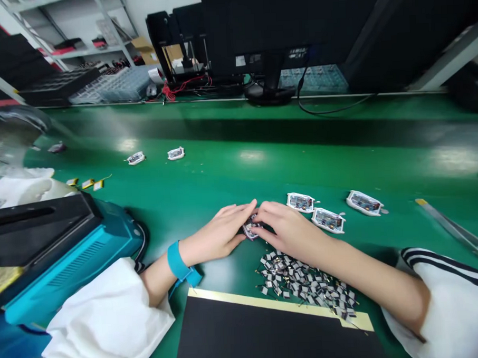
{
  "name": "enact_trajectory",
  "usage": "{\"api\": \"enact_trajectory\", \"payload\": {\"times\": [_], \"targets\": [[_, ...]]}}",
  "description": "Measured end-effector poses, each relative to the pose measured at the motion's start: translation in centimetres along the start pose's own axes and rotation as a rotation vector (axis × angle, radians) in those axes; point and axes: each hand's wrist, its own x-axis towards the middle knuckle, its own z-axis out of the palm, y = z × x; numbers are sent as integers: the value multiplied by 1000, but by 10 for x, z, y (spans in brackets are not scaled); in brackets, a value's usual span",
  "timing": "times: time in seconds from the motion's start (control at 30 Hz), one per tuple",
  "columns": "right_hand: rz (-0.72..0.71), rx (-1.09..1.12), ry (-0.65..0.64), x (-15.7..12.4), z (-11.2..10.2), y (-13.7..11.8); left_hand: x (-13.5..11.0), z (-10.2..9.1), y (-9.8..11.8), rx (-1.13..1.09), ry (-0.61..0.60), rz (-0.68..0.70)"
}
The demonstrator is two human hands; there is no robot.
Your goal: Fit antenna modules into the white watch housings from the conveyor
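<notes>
My left hand [221, 227] is closed on the left side of a small casing with a circuit board [250, 228], keeping it low over the green bench. Over the same casing bend the fingers of my right hand [282, 224], thumb and fingertips at its inside; whatever they pinch is too small to make out. Both hands hide most of the casing. Just below my right hand lies a loose pile of small grey square parts with short leads [302, 282]. Beyond it are similar white casings with exposed boards, among them a near one [328, 220] and a right one [364, 203].
A black mat with a yellow edge [269, 330] lies in front of me. At left stands a teal and black machine [76, 260]. Farther off are two more casings [176, 153], small yellow-edged batteries [87, 183] and a monitor stand [270, 90]. A clear strip [450, 225] lies right.
</notes>
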Motion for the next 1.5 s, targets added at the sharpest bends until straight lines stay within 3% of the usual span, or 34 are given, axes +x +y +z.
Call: {"api": "enact_trajectory", "payload": {"times": [0.23,0.43,0.6,0.7,0.9,1.1,1.2,1.5], "targets": [[-95,-368,23,0,3,-17,-3,7,4,-40,169,-104],[-125,-387,126,9,-6,-21,-7,12,6,-155,386,-131],[-247,-429,250,15,-6,-14,-8,10,8,-234,429,-178],[-249,-364,289,19,-2,-10,-7,9,9,-249,431,-182],[-125,13,290,19,3,-8,-7,8,11,-265,490,-236],[-136,-212,243,18,-4,-14,-8,9,14,-85,545,-247],[-105,-215,207,22,-8,-18,-8,8,15,-50,572,-246],[-129,244,402,33,0,-11,-7,5,16,-370,638,-300]]}}
